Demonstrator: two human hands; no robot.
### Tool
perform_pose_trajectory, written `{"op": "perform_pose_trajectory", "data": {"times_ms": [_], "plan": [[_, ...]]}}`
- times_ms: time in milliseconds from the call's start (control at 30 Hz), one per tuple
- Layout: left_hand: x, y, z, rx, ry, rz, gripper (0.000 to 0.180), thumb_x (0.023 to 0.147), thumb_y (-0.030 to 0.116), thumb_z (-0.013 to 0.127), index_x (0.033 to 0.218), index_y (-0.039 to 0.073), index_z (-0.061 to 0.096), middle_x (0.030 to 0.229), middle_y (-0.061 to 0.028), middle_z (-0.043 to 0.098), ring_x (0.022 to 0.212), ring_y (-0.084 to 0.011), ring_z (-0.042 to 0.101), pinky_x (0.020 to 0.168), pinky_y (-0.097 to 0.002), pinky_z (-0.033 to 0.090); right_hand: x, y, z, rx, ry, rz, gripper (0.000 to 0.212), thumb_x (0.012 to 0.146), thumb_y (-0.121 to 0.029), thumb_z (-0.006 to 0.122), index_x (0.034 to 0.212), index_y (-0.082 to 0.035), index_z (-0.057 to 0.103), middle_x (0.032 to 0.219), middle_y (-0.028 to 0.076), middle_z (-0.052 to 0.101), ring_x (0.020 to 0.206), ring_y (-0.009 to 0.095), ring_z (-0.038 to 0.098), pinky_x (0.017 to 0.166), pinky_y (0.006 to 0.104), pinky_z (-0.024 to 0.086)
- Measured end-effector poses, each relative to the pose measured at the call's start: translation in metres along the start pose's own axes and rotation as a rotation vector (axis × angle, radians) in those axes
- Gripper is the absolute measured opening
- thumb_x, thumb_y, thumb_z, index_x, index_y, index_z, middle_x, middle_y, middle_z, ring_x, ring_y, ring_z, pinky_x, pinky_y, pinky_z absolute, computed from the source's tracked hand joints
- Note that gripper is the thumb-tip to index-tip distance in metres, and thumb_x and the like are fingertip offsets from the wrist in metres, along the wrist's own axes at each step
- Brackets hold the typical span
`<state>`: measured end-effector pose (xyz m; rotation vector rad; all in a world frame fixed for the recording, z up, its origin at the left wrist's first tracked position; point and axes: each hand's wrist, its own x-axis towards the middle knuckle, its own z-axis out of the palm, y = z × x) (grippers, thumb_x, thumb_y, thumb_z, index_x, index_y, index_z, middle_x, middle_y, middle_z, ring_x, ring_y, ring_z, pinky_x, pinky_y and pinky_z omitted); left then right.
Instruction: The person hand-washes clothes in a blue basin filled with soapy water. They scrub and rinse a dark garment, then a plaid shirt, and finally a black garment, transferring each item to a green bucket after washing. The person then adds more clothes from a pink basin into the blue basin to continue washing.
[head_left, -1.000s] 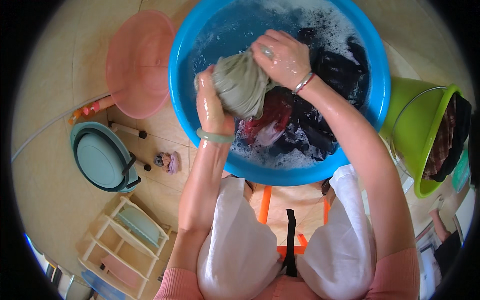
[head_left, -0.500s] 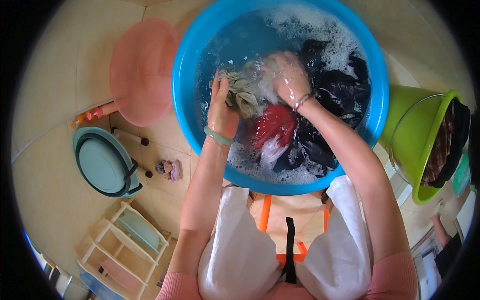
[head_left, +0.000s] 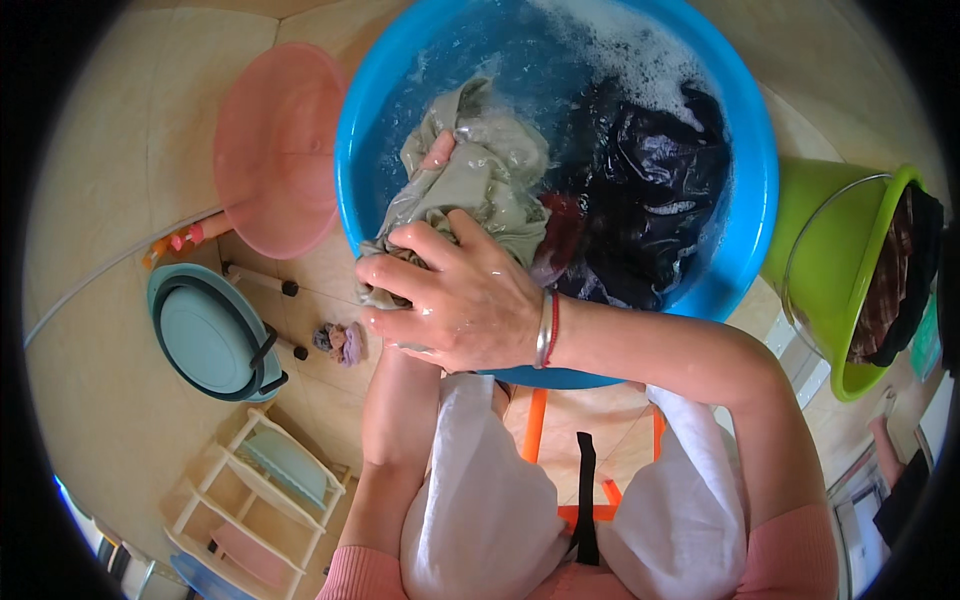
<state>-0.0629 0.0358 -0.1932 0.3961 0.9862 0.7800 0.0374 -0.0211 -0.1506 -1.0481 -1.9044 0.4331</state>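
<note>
A wet grey-green garment [head_left: 495, 165] is bunched up at the left side of the blue basin [head_left: 757, 200], partly above the soapy water. My right hand [head_left: 465, 300] reaches across to the left, its fingers curled over the near end of the cloth. Beneath the cloth is my left hand [head_left: 438, 150], mostly covered; one fingertip shows against the fabric, so its grip is largely hidden. Dark wet clothes [head_left: 655, 195] float at the basin's right, with a red cloth [head_left: 562, 225] partly seen between them and the grey-green garment.
Right of the basin, a green bucket [head_left: 825, 240] lies tipped with clothes inside. A pink basin [head_left: 280, 150] leans at the left, above stacked teal basins [head_left: 210, 335]. A cream rack [head_left: 245, 490] stands lower left. Small cloth bits [head_left: 340, 342] lie on the floor.
My right hand has left the water at the basin's middle and crossed left onto the grey-green garment near my left wrist. The garment is lifted and spread more; the red cloth is now mostly covered.
</note>
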Motion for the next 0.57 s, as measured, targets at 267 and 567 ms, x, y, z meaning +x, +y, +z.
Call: {"op": "perform_pose_trajectory", "data": {"times_ms": [267,567], "plan": [[0.000,-0.004,0.019,-0.069,0.147,0.125,0.040,0.098,0.040,0.052,0.120,0.008,0.059,0.117,-0.0102,0.065,0.104,-0.0229,0.064,0.091,-0.0388,0.053,0.018,0.046,0.005,0.020,0.243,-0.008,0.018,0.069,-0.027,0.075,0.073,-0.016,0.061,0.090,0.002,0.056,0.078,0.021,0.057,0.058,0.0318,0.051],[0.000,-0.006,0.021,0.063,0.119,0.112,0.054,0.099,0.040,0.050,0.144,0.013,0.040,0.142,-0.0082,0.049,0.128,-0.0233,0.050,0.106,-0.0401,0.044,-0.022,0.156,-0.021,-0.384,0.255,0.211,0.013,0.074,-0.025,0.071,0.071,-0.014,0.067,0.074,0.002,0.063,0.069,0.025,0.064,0.054,0.0339,0.056]]}}
